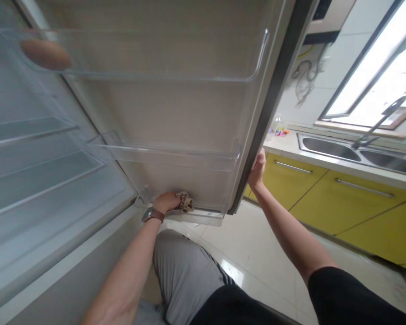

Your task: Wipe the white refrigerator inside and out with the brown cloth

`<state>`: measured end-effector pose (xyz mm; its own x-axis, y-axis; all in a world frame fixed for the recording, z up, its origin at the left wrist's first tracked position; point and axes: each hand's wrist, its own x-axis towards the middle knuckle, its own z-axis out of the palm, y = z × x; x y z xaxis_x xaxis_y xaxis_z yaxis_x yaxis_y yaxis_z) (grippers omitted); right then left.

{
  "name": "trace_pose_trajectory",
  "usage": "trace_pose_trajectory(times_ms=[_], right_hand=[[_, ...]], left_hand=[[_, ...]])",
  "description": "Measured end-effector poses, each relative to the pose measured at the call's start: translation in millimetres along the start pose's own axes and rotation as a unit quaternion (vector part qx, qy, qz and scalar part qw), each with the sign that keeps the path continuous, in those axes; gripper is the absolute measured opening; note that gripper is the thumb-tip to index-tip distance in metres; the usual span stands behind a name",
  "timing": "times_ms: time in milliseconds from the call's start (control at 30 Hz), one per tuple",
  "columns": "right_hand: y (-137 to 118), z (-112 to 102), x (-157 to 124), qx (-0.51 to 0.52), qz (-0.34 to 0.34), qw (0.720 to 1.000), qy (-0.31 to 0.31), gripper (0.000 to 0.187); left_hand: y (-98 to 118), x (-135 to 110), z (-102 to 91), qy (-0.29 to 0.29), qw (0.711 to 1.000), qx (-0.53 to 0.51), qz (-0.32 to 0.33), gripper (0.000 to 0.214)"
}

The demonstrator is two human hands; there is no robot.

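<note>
My left hand [167,201], with a watch [153,215] on its wrist, is closed on a crumpled brown patterned cloth [184,202]. Both are in the lowest clear shelf bin [206,218] on the inside of an open fridge door [176,113]. At the door's outer edge, my right hand [257,169] grips the door, and its fingertips are partly hidden behind the edge. Above are a middle clear door bin [169,153] and an upper one [162,77]. A brown egg-like object [46,54] shows blurred at the upper bin's left end.
The fridge interior with glass shelves [43,167] is at the left. To the right stand yellow cabinets [325,198] under a counter with a double steel sink [331,146] and a faucet [379,122]. A window [368,81] opens above. Pale tiles [267,253] cover the floor.
</note>
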<state>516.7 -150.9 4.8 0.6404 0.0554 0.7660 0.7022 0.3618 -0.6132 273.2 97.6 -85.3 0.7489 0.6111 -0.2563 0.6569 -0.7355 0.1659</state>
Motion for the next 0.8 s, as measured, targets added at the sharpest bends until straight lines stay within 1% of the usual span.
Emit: trace_pose_trajectory(times_ms=[167, 300, 533, 800], right_hand=[[-3.2, -3.2, 0.4, -0.024, -0.015, 1.000, -0.011, 0.070], [-6.0, -3.7, 0.7, -0.020, 0.001, 1.000, -0.009, 0.064], [-11.3, -3.3, -1.1, -0.048, -0.010, 0.999, 0.002, 0.058], [-11.8, -4.6, -2.1, -0.051, -0.015, 0.998, -0.015, 0.064]], left_hand=[[4.2, -2.7, 3.3, 0.001, 1.000, 0.010, -0.006, 0.040], [5.3, -5.4, 2.0, 0.008, 1.000, 0.007, -0.014, 0.038], [4.7, -7.2, 1.9, 0.007, 1.000, 0.012, -0.011, 0.040], [4.8, -8.4, 2.1, 0.005, 1.000, 0.016, -0.010, 0.045]])
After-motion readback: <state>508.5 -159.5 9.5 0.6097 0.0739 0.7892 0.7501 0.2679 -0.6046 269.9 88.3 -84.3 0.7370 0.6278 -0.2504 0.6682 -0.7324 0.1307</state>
